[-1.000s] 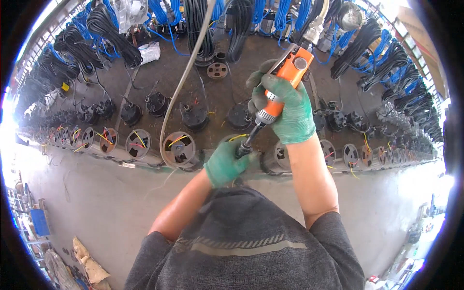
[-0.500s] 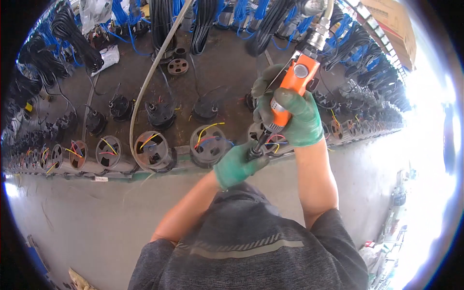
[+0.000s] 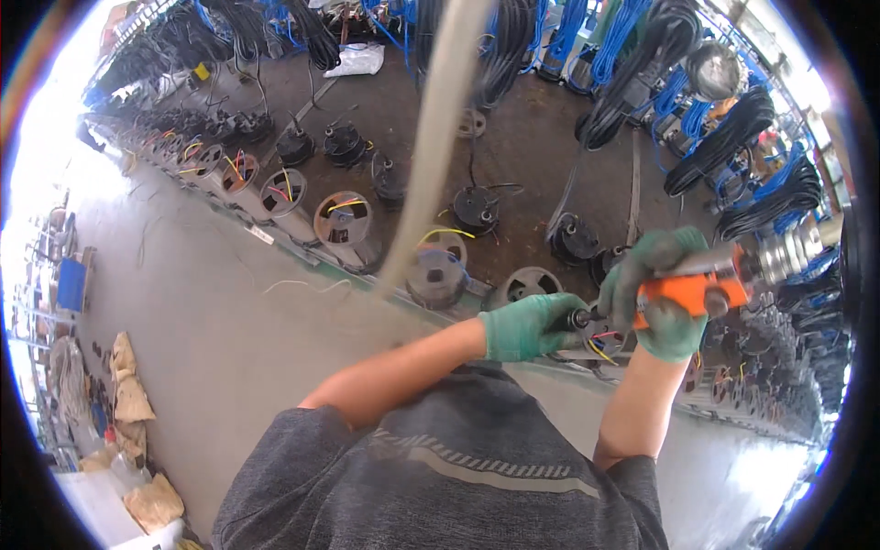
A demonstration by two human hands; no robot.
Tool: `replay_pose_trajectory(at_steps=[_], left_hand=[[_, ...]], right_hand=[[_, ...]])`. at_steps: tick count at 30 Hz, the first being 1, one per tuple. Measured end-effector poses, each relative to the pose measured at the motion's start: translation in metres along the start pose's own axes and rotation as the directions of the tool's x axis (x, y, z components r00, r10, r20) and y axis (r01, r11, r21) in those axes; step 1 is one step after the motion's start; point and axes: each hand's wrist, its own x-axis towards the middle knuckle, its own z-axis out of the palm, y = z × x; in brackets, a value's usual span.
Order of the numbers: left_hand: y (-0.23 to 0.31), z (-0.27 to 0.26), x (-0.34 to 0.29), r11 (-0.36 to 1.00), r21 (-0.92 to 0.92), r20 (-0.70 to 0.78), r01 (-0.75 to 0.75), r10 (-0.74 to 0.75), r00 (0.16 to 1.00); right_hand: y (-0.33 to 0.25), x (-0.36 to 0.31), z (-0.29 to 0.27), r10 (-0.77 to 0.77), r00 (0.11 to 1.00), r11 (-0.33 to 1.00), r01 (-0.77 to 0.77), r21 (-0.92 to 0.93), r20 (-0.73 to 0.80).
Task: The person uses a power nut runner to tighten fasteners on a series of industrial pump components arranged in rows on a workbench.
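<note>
My right hand [image 3: 674, 332], in a green glove with dark grip coating, is closed around an orange air screwdriver [image 3: 694, 291]. The tool lies nearly level, its metal hose fitting [image 3: 790, 255] pointing right. At its left end, the gloved fingers of my left hand [image 3: 524, 328] are closed on the black socket [image 3: 578, 319]. Below and behind the tool, a round motor housing with red and yellow wires [image 3: 605, 344] is partly hidden. Left of it stand more open cylindrical motor housings [image 3: 437, 278] along the bench edge, coloured wires sticking out of several.
Black motor end caps with cables [image 3: 476, 211] stand on the dark bench [image 3: 541, 137]. Coiled black cables [image 3: 651, 55] and blue cables [image 3: 623, 41] line the back. A pale hose [image 3: 438, 137] hangs blurred across the view. Brown sacks [image 3: 131, 390] lie on the floor at left.
The view has turned, so the bench slants down to the right. The screwdriver has swung from steeply upright to nearly level. Both hands still hold it.
</note>
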Motion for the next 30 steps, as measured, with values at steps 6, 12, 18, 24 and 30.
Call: replay_pose_trajectory(at_steps=[6,12,18,24,30], left_hand=[[-0.016,0.046,0.047,0.987,-0.009,-0.308,0.161,-0.156,0.938],[-0.025,0.020,0.117,0.943,0.266,-0.275,0.202,-0.127,0.953],[-0.049,-0.017,0.190,0.692,0.678,-0.192,0.249,-0.160,0.968],[-0.081,-0.024,0.237,0.334,0.879,-0.198,0.341,-0.395,0.897],[-0.122,-0.068,0.269,0.433,0.872,0.055,0.229,-0.552,0.832]], right_hand=[[-0.028,0.003,-0.054,0.034,0.944,0.972,-0.107,-0.207,-0.328],[-0.033,0.022,-0.111,-0.042,0.964,0.969,-0.024,-0.244,-0.263],[0.006,0.033,-0.161,0.045,0.989,0.907,-0.101,-0.409,-0.144],[0.053,0.034,-0.211,0.149,0.969,0.892,-0.219,-0.397,-0.198],[0.091,0.036,-0.259,0.195,0.955,0.921,-0.256,-0.294,-0.222]])
